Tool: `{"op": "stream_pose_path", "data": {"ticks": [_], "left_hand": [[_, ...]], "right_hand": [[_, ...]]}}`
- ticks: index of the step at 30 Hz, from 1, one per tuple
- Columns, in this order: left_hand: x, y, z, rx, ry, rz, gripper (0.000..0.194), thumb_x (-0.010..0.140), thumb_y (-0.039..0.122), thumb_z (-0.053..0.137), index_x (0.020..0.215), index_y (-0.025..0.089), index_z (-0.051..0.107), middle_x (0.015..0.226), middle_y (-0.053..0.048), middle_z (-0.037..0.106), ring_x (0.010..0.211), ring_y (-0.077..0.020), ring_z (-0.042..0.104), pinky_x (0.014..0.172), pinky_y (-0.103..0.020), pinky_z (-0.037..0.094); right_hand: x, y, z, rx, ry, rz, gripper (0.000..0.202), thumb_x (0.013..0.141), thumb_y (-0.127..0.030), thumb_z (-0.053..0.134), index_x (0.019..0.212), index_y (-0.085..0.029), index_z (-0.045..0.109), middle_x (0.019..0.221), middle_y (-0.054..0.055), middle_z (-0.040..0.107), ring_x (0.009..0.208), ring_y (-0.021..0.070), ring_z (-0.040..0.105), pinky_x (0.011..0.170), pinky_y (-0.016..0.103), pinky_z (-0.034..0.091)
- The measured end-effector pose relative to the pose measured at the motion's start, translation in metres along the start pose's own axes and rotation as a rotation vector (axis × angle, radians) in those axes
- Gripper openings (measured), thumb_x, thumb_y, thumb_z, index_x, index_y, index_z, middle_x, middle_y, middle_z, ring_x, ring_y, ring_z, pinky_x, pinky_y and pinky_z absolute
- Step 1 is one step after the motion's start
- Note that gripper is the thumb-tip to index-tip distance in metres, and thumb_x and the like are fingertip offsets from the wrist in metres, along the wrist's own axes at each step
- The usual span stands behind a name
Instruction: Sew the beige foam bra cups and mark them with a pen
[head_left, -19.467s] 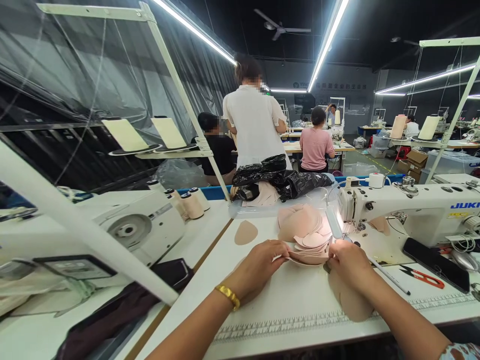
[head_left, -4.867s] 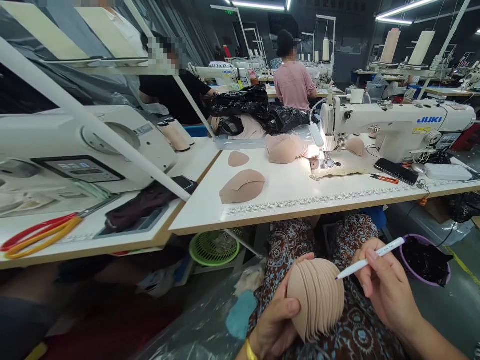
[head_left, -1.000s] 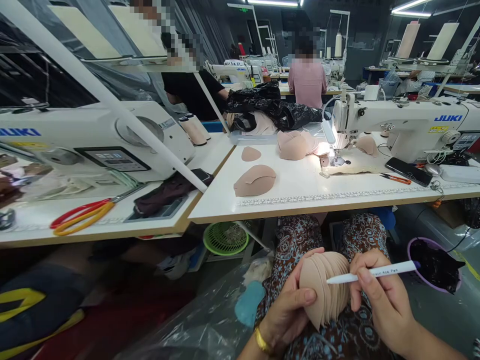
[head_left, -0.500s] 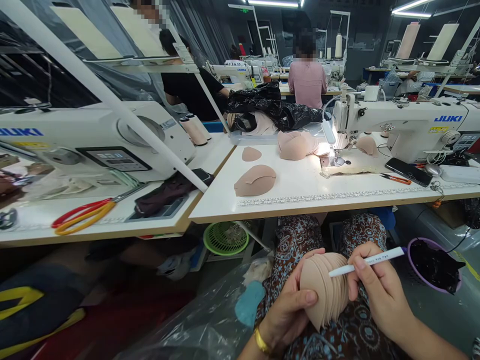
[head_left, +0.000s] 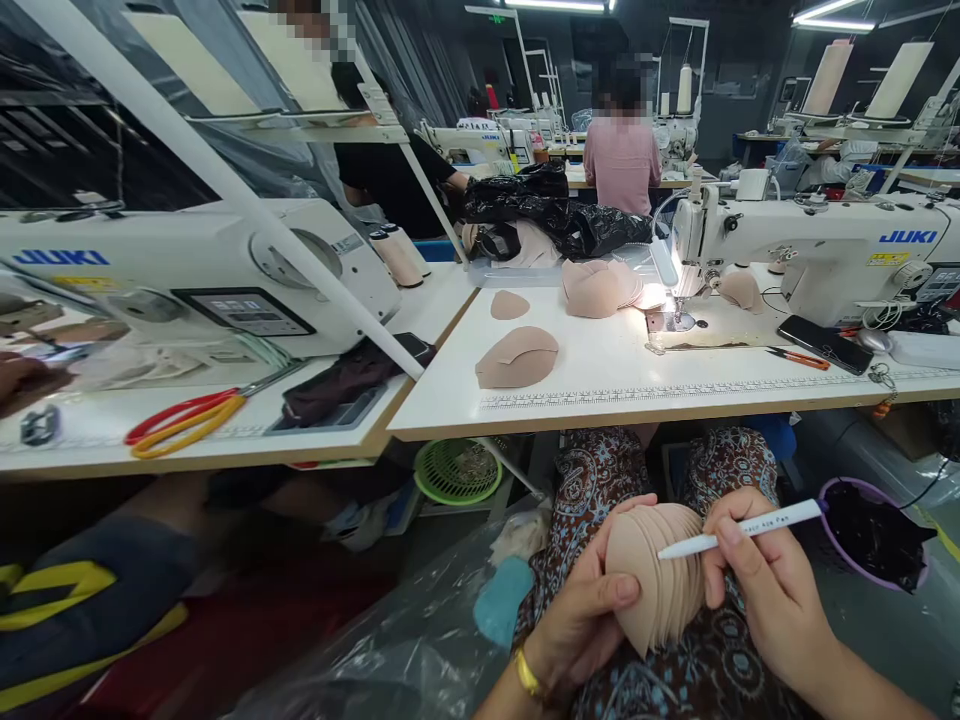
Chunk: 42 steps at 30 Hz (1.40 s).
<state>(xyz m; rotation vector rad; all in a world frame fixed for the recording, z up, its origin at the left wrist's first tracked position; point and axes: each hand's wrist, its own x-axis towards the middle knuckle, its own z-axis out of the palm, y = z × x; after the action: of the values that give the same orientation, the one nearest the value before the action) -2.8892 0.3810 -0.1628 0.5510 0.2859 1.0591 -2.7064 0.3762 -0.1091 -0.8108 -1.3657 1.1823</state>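
Note:
Over my lap, my left hand grips a stack of beige fabric pieces, rounded at the top and tapering to a point below, with the thumb across the front piece. A white pen with a purple end is pinched between the thumb and fingers of my right hand. Its pale tip lies over the front layers of the stack; I cannot tell whether it touches them. Some right fingers are close to the stack's right edge.
On the white table lie beige pieces, a phone and a sewing machine. Scissors rest on the left table. Below are a green basket and a purple bin. Other people sit further back.
The whole view has shifted slightly, so the tables and machines appear a little further right. Both hands keep their hold on the stack and the pen.

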Motion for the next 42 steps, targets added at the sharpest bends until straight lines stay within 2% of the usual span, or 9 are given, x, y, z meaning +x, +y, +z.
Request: {"op": "stream_pose_path", "data": {"ticks": [3, 8, 16, 21, 29, 34, 38, 42], "left_hand": [[0.000, 0.001, 0.001, -0.010, -0.014, 0.006, 0.067, 0.074, 0.022, 0.089, 0.136, 0.023, 0.061, 0.135, -0.013, 0.067, 0.120, -0.0307, 0.066, 0.104, -0.047, 0.053], [0.000, 0.001, 0.001, -0.008, -0.003, 0.018, 0.066, 0.074, 0.022, 0.089, 0.134, 0.023, 0.062, 0.138, -0.014, 0.066, 0.125, -0.0321, 0.064, 0.109, -0.051, 0.049], [0.000, 0.001, 0.004, 0.013, 0.004, 0.009, 0.070, 0.073, 0.023, 0.089, 0.136, 0.022, 0.059, 0.132, -0.014, 0.068, 0.115, -0.0306, 0.068, 0.098, -0.043, 0.055], [0.001, 0.001, 0.004, 0.022, 0.010, 0.011, 0.071, 0.071, 0.022, 0.090, 0.135, 0.021, 0.060, 0.131, -0.014, 0.069, 0.114, -0.0292, 0.068, 0.098, -0.040, 0.054], [-0.001, 0.002, 0.005, 0.040, 0.009, 0.018, 0.073, 0.070, 0.022, 0.090, 0.136, 0.021, 0.058, 0.126, -0.014, 0.070, 0.107, -0.0263, 0.070, 0.096, -0.038, 0.054], [-0.001, 0.003, 0.006, 0.034, 0.035, 0.013, 0.074, 0.069, 0.022, 0.091, 0.136, 0.022, 0.060, 0.132, -0.013, 0.068, 0.117, -0.0290, 0.066, 0.101, -0.040, 0.052], [-0.001, 0.002, 0.004, 0.041, 0.024, 0.013, 0.072, 0.069, 0.022, 0.091, 0.135, 0.023, 0.062, 0.129, -0.012, 0.069, 0.112, -0.0277, 0.068, 0.097, -0.038, 0.054], [-0.001, 0.003, 0.005, 0.045, 0.006, 0.007, 0.070, 0.070, 0.023, 0.090, 0.134, 0.023, 0.062, 0.126, -0.012, 0.070, 0.104, -0.0260, 0.070, 0.093, -0.039, 0.056]], "right_hand": [[-0.001, 0.001, 0.001, 0.020, -0.022, 0.004, 0.024, 0.111, -0.037, 0.046, 0.095, -0.024, 0.059, 0.063, -0.005, 0.061, 0.061, 0.0125, 0.052, 0.065, 0.027, 0.039], [0.000, 0.003, -0.001, 0.029, 0.011, -0.007, 0.026, 0.111, -0.037, 0.044, 0.093, -0.023, 0.059, 0.063, -0.005, 0.060, 0.062, 0.0126, 0.051, 0.065, 0.026, 0.040], [-0.006, 0.004, 0.001, -0.030, -0.041, -0.059, 0.022, 0.111, -0.033, 0.044, 0.096, -0.023, 0.058, 0.066, -0.003, 0.061, 0.061, 0.0142, 0.053, 0.064, 0.029, 0.042], [-0.011, 0.005, 0.001, -0.102, -0.145, -0.183, 0.016, 0.110, -0.028, 0.042, 0.107, -0.027, 0.058, 0.070, -0.002, 0.062, 0.069, 0.0178, 0.056, 0.070, 0.034, 0.042], [-0.010, 0.001, -0.007, -0.260, -0.178, -0.348, 0.020, 0.108, -0.021, 0.043, 0.117, -0.030, 0.058, 0.071, -0.001, 0.062, 0.069, 0.0191, 0.056, 0.072, 0.038, 0.041], [-0.010, 0.005, -0.008, -0.182, -0.092, -0.292, 0.018, 0.109, -0.022, 0.043, 0.111, -0.028, 0.059, 0.069, -0.002, 0.059, 0.067, 0.0172, 0.054, 0.071, 0.036, 0.041], [-0.009, 0.005, -0.006, -0.166, -0.078, -0.183, 0.019, 0.110, -0.026, 0.043, 0.099, -0.025, 0.059, 0.069, -0.002, 0.060, 0.066, 0.0159, 0.053, 0.068, 0.032, 0.041], [-0.005, -0.001, 0.000, -0.071, -0.056, -0.032, 0.023, 0.110, -0.037, 0.046, 0.097, -0.024, 0.060, 0.066, -0.002, 0.062, 0.062, 0.0153, 0.054, 0.064, 0.030, 0.042]]}}
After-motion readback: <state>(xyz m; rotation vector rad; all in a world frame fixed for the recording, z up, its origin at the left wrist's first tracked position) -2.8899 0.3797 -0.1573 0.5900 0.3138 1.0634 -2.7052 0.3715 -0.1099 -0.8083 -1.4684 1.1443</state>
